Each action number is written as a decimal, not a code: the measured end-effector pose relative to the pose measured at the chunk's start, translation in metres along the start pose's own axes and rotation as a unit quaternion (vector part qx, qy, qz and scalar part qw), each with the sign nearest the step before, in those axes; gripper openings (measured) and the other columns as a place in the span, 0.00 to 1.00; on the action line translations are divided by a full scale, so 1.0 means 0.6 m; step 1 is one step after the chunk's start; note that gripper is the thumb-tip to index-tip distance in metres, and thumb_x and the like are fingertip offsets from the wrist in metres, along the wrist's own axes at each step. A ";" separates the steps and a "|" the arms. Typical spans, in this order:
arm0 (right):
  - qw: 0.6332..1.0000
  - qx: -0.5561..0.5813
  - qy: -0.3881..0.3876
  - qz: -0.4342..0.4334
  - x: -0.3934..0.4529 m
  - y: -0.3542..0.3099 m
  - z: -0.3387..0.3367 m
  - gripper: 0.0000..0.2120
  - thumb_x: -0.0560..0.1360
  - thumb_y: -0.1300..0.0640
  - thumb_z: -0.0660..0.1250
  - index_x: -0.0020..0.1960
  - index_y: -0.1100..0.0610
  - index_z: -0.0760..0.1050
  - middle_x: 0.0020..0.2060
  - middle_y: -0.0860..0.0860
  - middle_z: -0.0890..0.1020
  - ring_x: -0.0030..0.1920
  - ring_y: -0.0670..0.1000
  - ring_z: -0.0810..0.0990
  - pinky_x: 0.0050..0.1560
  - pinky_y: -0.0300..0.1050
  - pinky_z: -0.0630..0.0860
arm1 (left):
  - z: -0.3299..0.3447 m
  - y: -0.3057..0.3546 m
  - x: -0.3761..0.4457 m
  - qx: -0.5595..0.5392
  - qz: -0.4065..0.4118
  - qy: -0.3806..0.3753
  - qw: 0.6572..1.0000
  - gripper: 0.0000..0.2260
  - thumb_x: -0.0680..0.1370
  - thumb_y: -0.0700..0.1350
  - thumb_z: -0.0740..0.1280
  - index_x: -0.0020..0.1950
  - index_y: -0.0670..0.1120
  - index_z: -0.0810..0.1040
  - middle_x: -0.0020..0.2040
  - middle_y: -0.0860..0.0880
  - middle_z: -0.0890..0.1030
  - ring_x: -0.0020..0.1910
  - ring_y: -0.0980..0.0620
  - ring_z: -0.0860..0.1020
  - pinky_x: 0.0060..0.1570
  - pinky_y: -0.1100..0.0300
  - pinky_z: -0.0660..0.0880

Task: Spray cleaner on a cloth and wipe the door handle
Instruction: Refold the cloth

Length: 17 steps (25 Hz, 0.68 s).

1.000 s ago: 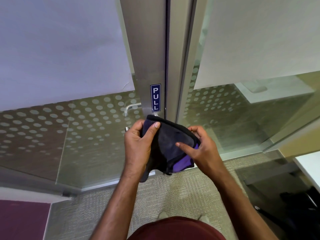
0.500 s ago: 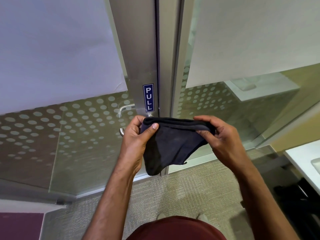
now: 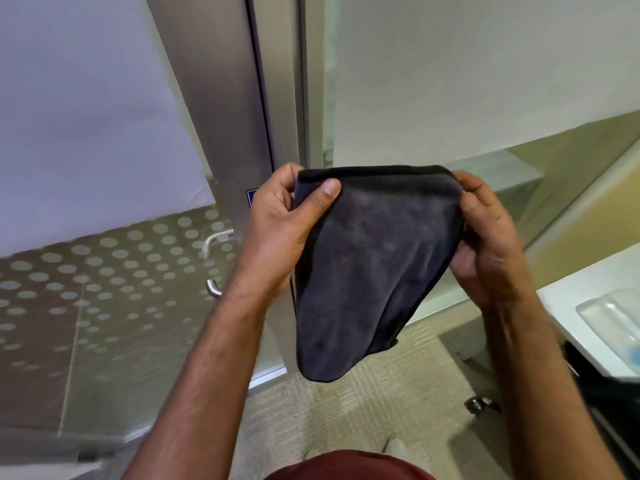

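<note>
We are holding the cloth taut in front of the door, left hand and right hand each pinching a top corner; the handle is waiting left, untouched. Keeping it folded flat gives a firm wiping pad.

No text can be read; the small blue sign on the brushed metal door frame (mostly behind the left hand) shows no letters.

Door handle left of cloth

Dotted frosted glass wall, beige carpet, white counter right.
</note>
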State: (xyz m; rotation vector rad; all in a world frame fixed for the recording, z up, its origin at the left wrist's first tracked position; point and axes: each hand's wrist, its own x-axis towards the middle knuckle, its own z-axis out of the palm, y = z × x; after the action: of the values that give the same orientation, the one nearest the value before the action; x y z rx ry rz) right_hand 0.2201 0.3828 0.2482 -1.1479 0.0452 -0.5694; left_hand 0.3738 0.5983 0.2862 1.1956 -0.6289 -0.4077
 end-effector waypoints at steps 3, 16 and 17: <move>0.964 0.096 0.036 0.247 -0.045 0.078 -0.016 0.54 0.53 0.30 0.83 0.72 0.57 0.77 0.69 0.59 0.81 0.69 0.59 0.79 0.73 0.61 0.72 | 0.039 -0.031 0.048 -0.084 -0.081 0.066 0.991 0.08 0.82 0.40 0.73 0.59 0.40 0.82 0.50 0.42 0.86 0.50 0.45 0.84 0.50 0.52 0.83; 0.958 0.134 0.110 0.227 -0.129 0.103 -0.058 0.18 0.63 0.63 0.79 0.53 0.59 0.87 0.47 0.59 0.87 0.49 0.57 0.88 0.50 0.51 0.85 | 0.040 -0.243 -0.062 -0.272 -0.435 -0.055 0.857 0.34 0.80 0.69 0.63 0.62 0.39 0.86 0.61 0.38 0.86 0.58 0.42 0.87 0.49 0.51 0.86; 0.959 0.126 0.125 0.221 -0.129 0.096 -0.066 0.17 0.64 0.64 0.77 0.53 0.58 0.87 0.47 0.59 0.87 0.50 0.57 0.88 0.51 0.52 0.85 | 0.047 -0.250 -0.067 -0.278 -0.435 -0.083 0.852 0.33 0.80 0.69 0.64 0.62 0.40 0.87 0.61 0.39 0.86 0.60 0.43 0.86 0.52 0.51 0.85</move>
State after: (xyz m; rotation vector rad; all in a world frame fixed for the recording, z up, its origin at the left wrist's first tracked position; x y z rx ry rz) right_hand 0.1640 0.4007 0.1621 -0.7777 0.4250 -0.3059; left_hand 0.3295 0.5531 0.1416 0.8181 -0.0402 -1.3766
